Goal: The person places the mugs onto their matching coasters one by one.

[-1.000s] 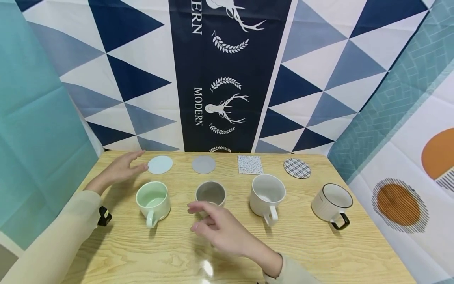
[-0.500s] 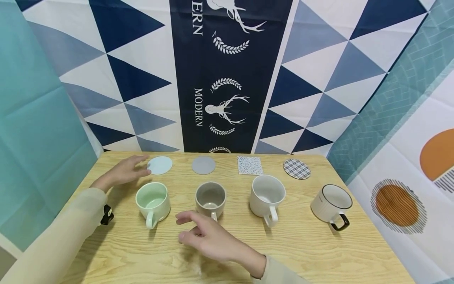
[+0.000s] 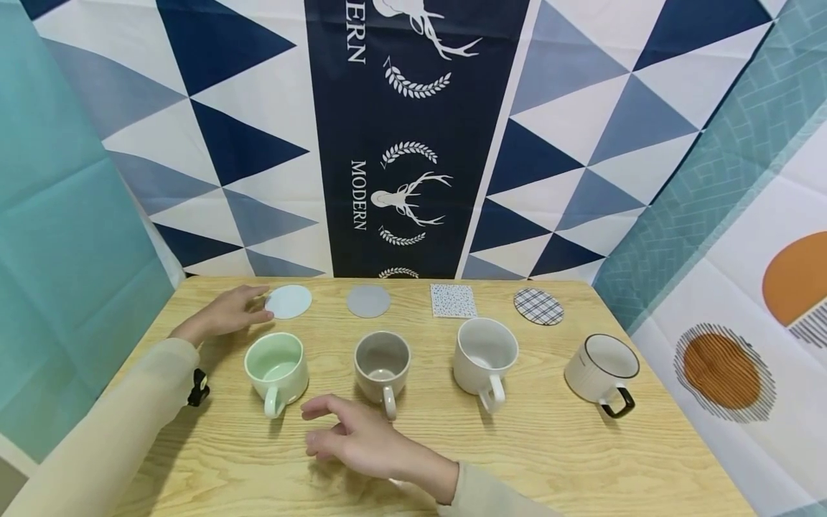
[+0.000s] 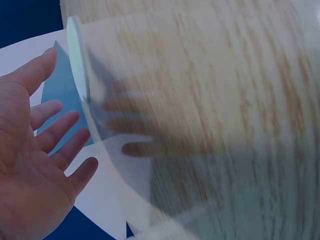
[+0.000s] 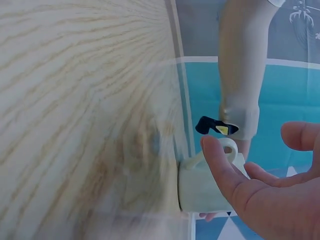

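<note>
At the back left, my left hand point(image 3: 227, 313) is beside the pale round coaster point(image 3: 288, 301), fingers extended toward it and holding nothing. The left wrist view shows that palm with the fingers spread, and the thin coaster point(image 4: 77, 60) beyond them. My right hand point(image 3: 355, 435) hovers over the front of the table with loosely bent fingers and an empty grasp. It is nearest to the light green mug point(image 3: 278, 370) on its left and the grey-brown mug point(image 3: 381, 366) behind it. In the right wrist view the green mug point(image 5: 202, 187) stands beyond the fingers.
A white mug point(image 3: 484, 357) and a white mug with a black rim and handle point(image 3: 601, 370) stand to the right. Along the back edge lie a grey round coaster point(image 3: 368, 301), a speckled square coaster point(image 3: 454, 301) and a plaid round coaster point(image 3: 539, 306).
My right hand has moved left and slightly toward the front, uncovering the grey-brown mug and its handle. My left hand has shifted slightly to the right and barely moved lately. Mugs and coasters stay put.
</note>
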`<move>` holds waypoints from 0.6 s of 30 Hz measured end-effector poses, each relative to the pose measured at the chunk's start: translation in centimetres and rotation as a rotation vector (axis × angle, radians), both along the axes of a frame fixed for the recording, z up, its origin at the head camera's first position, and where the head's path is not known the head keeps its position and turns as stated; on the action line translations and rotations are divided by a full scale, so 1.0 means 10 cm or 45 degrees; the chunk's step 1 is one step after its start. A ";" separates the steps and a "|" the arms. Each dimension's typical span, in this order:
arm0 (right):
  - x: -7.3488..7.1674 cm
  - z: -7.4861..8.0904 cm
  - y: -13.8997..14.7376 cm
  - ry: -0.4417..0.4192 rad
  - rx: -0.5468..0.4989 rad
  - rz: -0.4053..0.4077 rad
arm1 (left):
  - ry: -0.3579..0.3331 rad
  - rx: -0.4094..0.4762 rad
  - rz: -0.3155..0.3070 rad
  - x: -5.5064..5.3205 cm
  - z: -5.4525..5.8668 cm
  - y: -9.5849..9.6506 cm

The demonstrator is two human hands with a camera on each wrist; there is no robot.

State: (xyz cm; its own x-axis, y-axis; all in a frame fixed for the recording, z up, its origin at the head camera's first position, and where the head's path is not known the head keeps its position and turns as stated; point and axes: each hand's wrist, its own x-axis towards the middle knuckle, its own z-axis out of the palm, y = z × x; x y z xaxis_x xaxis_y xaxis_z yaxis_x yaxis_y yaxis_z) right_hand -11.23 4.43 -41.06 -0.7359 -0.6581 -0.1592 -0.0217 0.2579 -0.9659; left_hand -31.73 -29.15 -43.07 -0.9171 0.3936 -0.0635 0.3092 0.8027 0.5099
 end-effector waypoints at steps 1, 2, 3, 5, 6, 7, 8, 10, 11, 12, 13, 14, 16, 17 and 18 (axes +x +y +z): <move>0.00 -0.01 -0.01 -0.008 -0.002 0.000 | -0.001 -0.001 0.001 -0.01 -0.01 0.00; 0.00 -0.01 -0.01 -0.019 -0.008 0.001 | -0.001 -0.003 0.001 -0.02 -0.02 0.00; 0.00 -0.02 -0.02 -0.028 -0.009 -0.002 | 0.000 -0.006 0.000 -0.02 -0.03 0.01; 0.00 -0.03 -0.02 -0.041 -0.014 -0.007 | 0.005 -0.010 -0.004 -0.04 -0.04 0.02; 0.00 -0.03 -0.02 -0.045 -0.016 -0.009 | 0.007 -0.013 -0.005 -0.04 -0.05 0.02; -0.01 -0.04 -0.02 -0.049 -0.014 -0.011 | 0.010 -0.013 -0.007 -0.05 -0.05 0.02; -0.01 -0.05 -0.02 -0.055 -0.017 -0.013 | 0.011 -0.016 -0.008 -0.05 -0.05 0.03; -0.01 -0.06 -0.01 -0.058 -0.020 -0.016 | 0.015 -0.025 -0.014 -0.06 -0.06 0.03; -0.02 -0.07 -0.01 -0.063 -0.024 -0.022 | 0.015 -0.034 -0.015 -0.06 -0.06 0.03; -0.02 -0.08 -0.01 -0.065 -0.027 -0.027 | 0.015 -0.041 -0.017 -0.06 -0.06 0.03; -0.02 -0.09 -0.02 -0.068 -0.030 -0.032 | 0.017 -0.046 -0.020 -0.06 -0.07 0.02; -0.02 -0.09 -0.02 -0.072 -0.038 -0.036 | 0.018 -0.052 -0.022 -0.06 -0.07 0.02; -0.02 -0.10 -0.03 -0.080 -0.049 -0.046 | 0.024 -0.053 -0.026 -0.07 -0.08 0.02; -0.02 -0.11 -0.03 -0.083 -0.052 -0.049 | 0.030 -0.050 -0.031 -0.07 -0.08 0.02; -0.02 -0.11 -0.03 -0.084 -0.052 -0.053 | 0.036 -0.045 -0.039 -0.08 -0.09 0.03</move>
State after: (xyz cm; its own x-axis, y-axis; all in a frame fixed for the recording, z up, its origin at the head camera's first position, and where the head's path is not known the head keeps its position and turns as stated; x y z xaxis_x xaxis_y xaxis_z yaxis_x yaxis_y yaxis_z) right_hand -11.43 4.10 -42.13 -0.7515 -0.6341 -0.1821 0.0523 0.2180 -0.9746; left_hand -32.53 -28.85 -43.94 -0.9063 0.4195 -0.0519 0.3479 0.8100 0.4722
